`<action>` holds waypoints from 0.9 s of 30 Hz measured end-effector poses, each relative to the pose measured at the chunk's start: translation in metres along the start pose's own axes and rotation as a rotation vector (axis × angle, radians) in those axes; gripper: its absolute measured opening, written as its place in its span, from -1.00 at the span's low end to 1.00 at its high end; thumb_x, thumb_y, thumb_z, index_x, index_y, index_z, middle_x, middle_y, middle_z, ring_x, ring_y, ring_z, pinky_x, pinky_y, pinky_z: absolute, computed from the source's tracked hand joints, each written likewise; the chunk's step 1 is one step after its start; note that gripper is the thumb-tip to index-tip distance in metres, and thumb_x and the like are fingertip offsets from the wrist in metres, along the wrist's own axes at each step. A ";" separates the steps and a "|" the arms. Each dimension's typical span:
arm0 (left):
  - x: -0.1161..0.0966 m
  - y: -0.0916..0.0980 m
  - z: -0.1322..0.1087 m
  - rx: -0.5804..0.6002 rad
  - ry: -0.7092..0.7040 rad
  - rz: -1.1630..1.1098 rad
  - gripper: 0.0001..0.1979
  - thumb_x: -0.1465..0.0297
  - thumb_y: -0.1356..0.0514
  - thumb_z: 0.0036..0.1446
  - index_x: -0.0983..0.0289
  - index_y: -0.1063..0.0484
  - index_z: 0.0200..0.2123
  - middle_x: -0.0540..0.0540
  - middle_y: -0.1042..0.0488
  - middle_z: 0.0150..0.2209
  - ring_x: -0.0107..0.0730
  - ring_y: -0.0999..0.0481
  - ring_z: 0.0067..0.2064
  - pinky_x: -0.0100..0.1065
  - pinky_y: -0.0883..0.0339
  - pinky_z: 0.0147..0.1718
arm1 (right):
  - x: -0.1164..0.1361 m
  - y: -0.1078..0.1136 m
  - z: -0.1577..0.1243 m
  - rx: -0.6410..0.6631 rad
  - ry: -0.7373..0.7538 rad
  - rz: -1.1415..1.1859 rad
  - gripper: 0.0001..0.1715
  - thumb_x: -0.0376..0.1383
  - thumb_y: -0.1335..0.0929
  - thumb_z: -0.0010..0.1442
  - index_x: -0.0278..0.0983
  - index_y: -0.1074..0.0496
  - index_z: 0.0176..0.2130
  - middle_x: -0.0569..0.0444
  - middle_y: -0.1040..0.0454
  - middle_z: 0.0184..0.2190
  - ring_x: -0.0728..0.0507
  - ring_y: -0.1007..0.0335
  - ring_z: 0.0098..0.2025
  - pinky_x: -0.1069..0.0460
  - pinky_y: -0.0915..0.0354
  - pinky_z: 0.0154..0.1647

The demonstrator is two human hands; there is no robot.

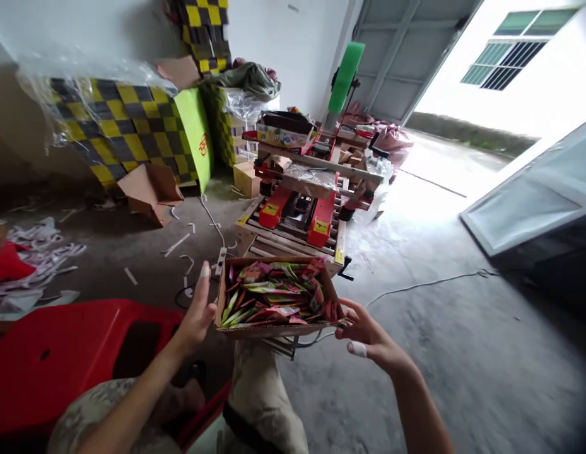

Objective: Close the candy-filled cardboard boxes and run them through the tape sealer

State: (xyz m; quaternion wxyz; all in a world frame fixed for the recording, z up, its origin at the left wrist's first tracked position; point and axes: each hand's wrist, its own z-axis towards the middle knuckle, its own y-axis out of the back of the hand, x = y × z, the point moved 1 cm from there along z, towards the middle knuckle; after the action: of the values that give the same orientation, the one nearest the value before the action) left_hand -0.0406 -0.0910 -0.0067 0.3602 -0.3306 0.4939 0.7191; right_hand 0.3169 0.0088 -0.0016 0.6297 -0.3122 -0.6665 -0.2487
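An open cardboard box (278, 329) sits in front of me, packed with several small pink, red and green packets (278, 291). It is at the near end of the roller table of a carton sealing machine (297, 217); how far its base rests there is hidden. My left hand (198, 315) is against the box's left side, thumb at the edge and a taped finger pointing up. At the right near corner, my right hand (368, 334) has its fingertips on the cardboard, with its white-taped thumb apart from it. Between them the hands hold the box by its sides.
A green tape roll (347, 77) rises above the machine, where a printed carton (283, 133) lies. To my left is a red plastic stool (56, 359). Paper strips (37, 265), an open brown carton (151, 192) and a cable (425, 284) lie on the floor. Stacked yellow-black cartons (127, 126) stand behind.
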 end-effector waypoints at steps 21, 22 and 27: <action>-0.024 0.005 0.020 0.178 -0.234 0.147 -0.36 0.32 0.11 0.31 0.04 0.45 0.31 0.02 0.54 0.35 -0.06 0.40 0.35 0.06 0.29 0.26 | 0.105 -0.054 0.062 0.080 0.260 -0.957 -0.45 -0.40 -0.27 0.13 -0.14 -0.28 0.12 0.01 -0.33 -0.09 -0.02 -0.33 -0.34 0.07 -0.30 -0.33; -0.025 0.007 0.022 0.185 -0.270 0.171 -0.36 0.33 0.11 0.31 0.04 0.44 0.31 0.03 0.53 0.36 -0.06 0.39 0.35 0.05 0.28 0.26 | 0.102 -0.043 0.059 -0.050 0.261 -0.924 -0.53 -0.33 -0.31 0.14 -0.17 -0.31 0.06 0.02 -0.33 -0.14 -0.01 -0.29 -0.40 0.08 -0.28 -0.37; -0.030 0.000 0.034 0.308 -0.408 0.291 -0.34 0.30 0.08 0.30 0.06 0.47 0.31 0.07 0.52 0.35 -0.11 0.41 0.35 0.00 0.28 0.27 | 0.067 -0.019 0.069 -0.125 0.050 -0.816 -0.69 -0.15 -0.42 0.01 -0.26 -0.25 -0.41 0.24 -0.13 -0.58 0.02 -0.03 -0.57 0.13 -0.02 -0.60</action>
State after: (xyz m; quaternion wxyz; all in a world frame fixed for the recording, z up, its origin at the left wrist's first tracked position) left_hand -0.0290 -0.0647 0.0285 0.3913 -0.0465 0.5570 0.7311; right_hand 0.2544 0.0528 0.0606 0.4755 -0.0538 -0.7036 -0.5253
